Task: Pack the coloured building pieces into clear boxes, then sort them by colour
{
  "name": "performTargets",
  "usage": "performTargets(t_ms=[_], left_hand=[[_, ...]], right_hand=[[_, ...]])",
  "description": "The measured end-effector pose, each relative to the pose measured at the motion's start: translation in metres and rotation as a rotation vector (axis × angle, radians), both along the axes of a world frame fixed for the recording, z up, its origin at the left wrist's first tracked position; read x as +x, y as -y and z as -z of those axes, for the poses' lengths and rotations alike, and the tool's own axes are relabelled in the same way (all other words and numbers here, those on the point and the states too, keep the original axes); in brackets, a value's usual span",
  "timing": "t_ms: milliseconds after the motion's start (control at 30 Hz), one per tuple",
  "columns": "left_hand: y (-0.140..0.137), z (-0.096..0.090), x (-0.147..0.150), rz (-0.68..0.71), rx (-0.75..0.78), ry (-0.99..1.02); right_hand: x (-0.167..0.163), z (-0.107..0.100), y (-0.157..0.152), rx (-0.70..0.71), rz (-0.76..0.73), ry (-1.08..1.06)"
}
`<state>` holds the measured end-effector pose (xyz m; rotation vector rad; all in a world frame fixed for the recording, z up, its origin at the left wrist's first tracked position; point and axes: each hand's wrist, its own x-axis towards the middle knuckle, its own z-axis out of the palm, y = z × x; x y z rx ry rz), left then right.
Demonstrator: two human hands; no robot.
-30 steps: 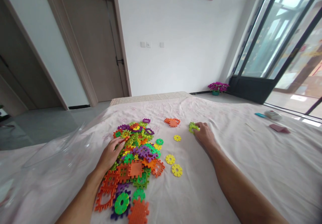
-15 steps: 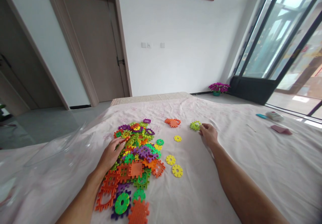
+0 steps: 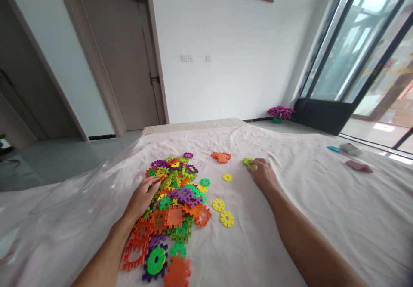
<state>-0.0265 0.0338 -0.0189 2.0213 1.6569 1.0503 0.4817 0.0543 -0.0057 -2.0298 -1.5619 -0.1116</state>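
Note:
A heap of interlocking plastic building pieces [image 3: 176,217], orange, green, purple and yellow, lies on the pink-white cloth. At the heap's left side is my left hand [image 3: 146,192], its fingertips closed at a small orange building piece [image 3: 163,177]. Further right, my right hand [image 3: 263,173] bends its fingers over a lime-green building piece [image 3: 248,162] on the cloth and partly covers it. Two overlapping orange pieces [image 3: 222,157] lie left of that one. Between the hands are yellow notched discs [image 3: 227,219] and a green notched disc [image 3: 204,182].
Clear plastic packaging [image 3: 74,196] spreads over the left side of the cloth [image 3: 254,244]. At the far right lie a blue item [image 3: 334,149], a white bundle [image 3: 351,149] and a pink folded piece [image 3: 359,166]. A potted purple plant [image 3: 280,112] stands by the wall.
My right hand has shifted slightly left and now covers more of the lime-green piece, which has also moved a little left. My left hand has stayed put.

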Motion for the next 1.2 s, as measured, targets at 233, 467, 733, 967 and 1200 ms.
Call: performTargets(t_ms=[233,467,733,967,1200], left_hand=[[0.000,0.000,0.000,0.003,-0.014,0.009],[0.001,0.002,-0.001,-0.016,0.000,0.021],[0.001,0.000,0.000,-0.018,-0.001,0.029],[0.002,0.000,0.001,-0.012,0.014,0.043],[0.003,-0.002,0.001,-0.008,0.002,0.031]], right_hand=[[0.002,-0.005,0.001,0.191,0.080,-0.042],[0.000,-0.009,-0.005,0.186,0.150,-0.282],[-0.006,-0.011,0.000,0.186,0.161,-0.147],[-0.059,-0.017,-0.003,-0.070,-0.494,-0.243],[-0.083,-0.023,0.008,-0.218,-0.577,-0.125]])
